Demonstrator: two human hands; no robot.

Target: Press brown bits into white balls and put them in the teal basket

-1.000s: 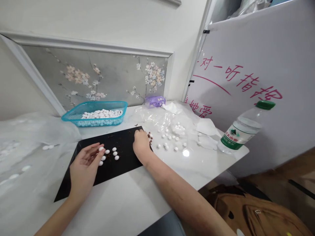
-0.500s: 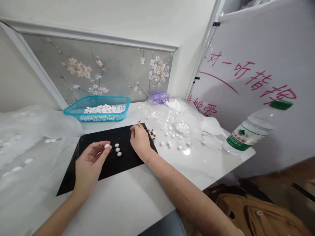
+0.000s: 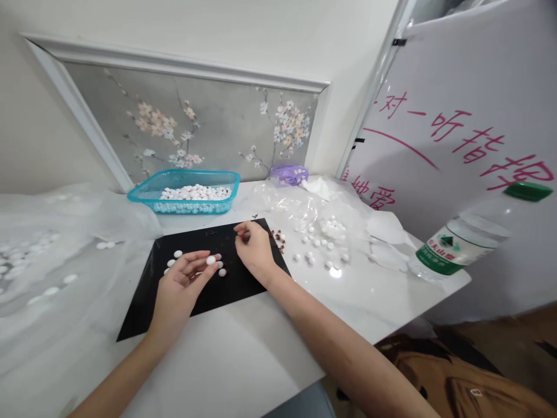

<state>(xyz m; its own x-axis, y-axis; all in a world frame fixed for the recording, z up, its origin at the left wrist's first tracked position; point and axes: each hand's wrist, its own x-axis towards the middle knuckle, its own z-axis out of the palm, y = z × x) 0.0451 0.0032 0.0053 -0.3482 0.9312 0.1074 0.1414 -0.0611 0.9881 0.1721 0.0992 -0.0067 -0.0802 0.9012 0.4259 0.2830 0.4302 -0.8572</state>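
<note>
White ball [image 3: 211,260] pinched in left hand [image 3: 180,288], seemingly over black mat [image 3: 145,302], white table [image 3: 243,342]

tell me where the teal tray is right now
Head view, left of centre: the teal tray sits beyond the black sheet, below the floral panel.

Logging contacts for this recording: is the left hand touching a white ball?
Touching: the head view shows the left hand pinching a white ball between thumb and fingers.

The single head camera is looking forward and down over the surface [image 3: 243,337], facing the wall [image 3: 209,29] on its far side.
</note>
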